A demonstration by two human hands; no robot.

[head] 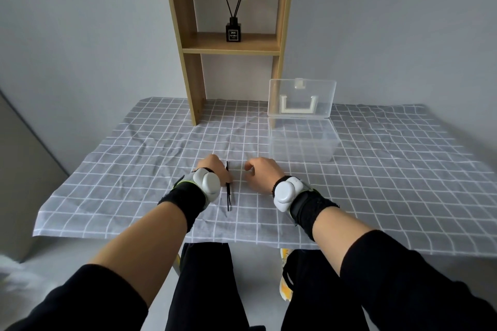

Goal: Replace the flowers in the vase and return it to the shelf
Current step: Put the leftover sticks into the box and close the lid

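Left hand (213,169) low on the checked tabletop (134,169), fingers curled together over thin black stems (228,191) lying just beside and partly under them; whether actually pinched or only pressed down, impossible to tell. Just to the right, right hand (262,172) loosely curled, fingers bent inward around nothing visible, close to the stems but apart from them. Far beyond both sets of fingers, up on the wooden shelf (231,44): small black vase (233,32), upright, with white-tufted flowers (236,0) on dark stems standing in it, so probably the swap not yet started or already finished, unclear which. Beyond and right of the right fingers, clear plastic box (302,142) with lid raised, seemingly empty. Likely risks: thin stems rolling or slipping on the wrinkled cloth under a poor pinch; stems snapping if squeezed hard; narrow vase tipping off the shelf during a one-handed reach.
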